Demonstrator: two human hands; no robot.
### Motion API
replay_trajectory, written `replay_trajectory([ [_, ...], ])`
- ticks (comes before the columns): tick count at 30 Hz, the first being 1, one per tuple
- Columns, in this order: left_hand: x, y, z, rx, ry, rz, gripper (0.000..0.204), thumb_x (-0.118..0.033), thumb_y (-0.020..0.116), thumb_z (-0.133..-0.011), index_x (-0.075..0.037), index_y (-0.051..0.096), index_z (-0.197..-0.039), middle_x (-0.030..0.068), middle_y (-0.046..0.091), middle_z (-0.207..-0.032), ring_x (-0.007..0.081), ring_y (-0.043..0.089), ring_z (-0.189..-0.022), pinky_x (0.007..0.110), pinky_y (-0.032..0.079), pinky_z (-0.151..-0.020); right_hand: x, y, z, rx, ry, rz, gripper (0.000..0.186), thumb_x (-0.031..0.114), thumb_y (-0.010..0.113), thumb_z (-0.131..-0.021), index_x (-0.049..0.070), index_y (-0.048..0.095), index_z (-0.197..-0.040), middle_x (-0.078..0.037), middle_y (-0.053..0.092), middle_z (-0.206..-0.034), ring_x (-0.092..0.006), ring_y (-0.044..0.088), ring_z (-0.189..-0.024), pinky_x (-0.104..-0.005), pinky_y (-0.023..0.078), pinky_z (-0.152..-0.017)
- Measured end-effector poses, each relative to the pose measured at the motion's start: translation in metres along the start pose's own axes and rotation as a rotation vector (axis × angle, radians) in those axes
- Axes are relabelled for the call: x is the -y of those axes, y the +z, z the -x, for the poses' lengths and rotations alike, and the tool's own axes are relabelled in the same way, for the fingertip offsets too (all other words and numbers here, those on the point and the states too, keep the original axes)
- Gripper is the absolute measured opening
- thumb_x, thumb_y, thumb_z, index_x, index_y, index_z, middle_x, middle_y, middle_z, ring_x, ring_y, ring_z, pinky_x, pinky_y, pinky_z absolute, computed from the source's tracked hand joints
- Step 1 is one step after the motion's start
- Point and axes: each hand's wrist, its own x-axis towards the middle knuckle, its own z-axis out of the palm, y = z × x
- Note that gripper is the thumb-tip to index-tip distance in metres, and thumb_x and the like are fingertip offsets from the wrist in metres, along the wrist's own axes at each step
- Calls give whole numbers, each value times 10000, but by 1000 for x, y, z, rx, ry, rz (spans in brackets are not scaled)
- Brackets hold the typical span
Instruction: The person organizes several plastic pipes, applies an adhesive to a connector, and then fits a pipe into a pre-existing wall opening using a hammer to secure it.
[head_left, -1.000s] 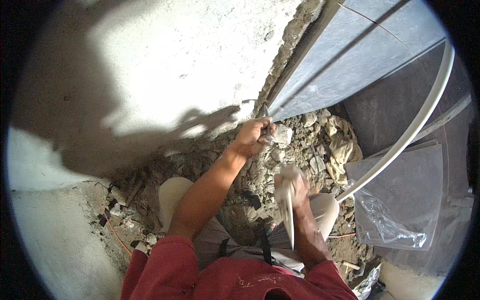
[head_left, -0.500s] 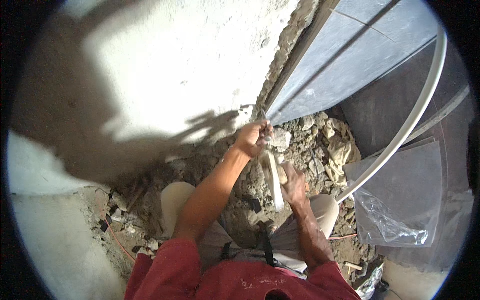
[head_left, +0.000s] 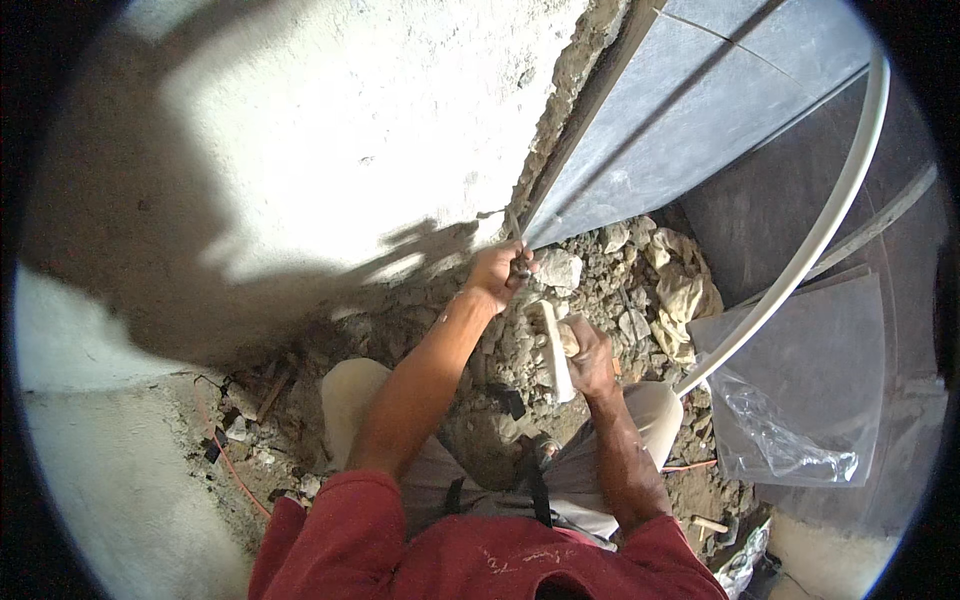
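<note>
My left hand is closed round a chisel, a thin metal rod. Its upper end meets the broken edge where the white wall borders the grey tiled panel; its blunt end shows below the fingers. In my right hand, fingers wrapped about the grip, is a tool with a long pale block across its front. The block is just below and to the right of the chisel's blunt end, apart from it. What kind of tool it is I cannot make out.
Rubble covers the ground between my knees. A crumpled cloth lies beside the panel. A white hose curves down at the right, past a clear plastic sheet. An orange cord runs at the lower left.
My left hand has shifted slightly left with the chisel. The right hand and its pale tool have moved a little up and to the right. The whole view has shifted slightly.
</note>
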Motion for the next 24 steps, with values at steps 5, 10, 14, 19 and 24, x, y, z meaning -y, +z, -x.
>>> replay_trajectory([
  [5,13,2,23,79,3,-294,116,-151,500,-915,-76,550,-841,33,553,-718,132,539,-611,243,466,-483,1,-4,12,23,125,26,322,183,746,-712,64,593,-969,-136,653,-835,-256,675,-741,-355,533,-646],
  [10,6,8,23,144,18,-58,138,-171,527,-908,-60,558,-832,34,563,-714,136,538,-610,249,430,-489,13,0,13,28,178,-28,351,189,759,-696,56,595,-976,-170,645,-913,-332,666,-779,-377,527,-662],
  [14,5,-14,7,277,-54,-23,136,-175,539,-906,-42,564,-892,34,569,-735,139,544,-624,255,436,-499,12,3,12,64,168,-68,360,134,742,-651,52,590,-967,-173,631,-913,-362,647,-805,-392,519,-692],
  [19,-3,-11,15,246,20,-172,150,-159,542,-904,-21,588,-940,37,575,-814,130,556,-646,240,418,-485,21,-3,5,61,-92,-82,306,184,729,-654,79,582,-901,-107,608,-796,-303,618,-716,-389,502,-635],
  [24,-14,-23,8,321,-82,-54,212,-94,483,-922,28,503,-1094,68,570,-835,116,567,-669,231,449,-438,-20,23,8,81,-59,158,297,228,732,-710,62,571,-898,-50,603,-774,-203,596,-598,-320,487,-481],
])
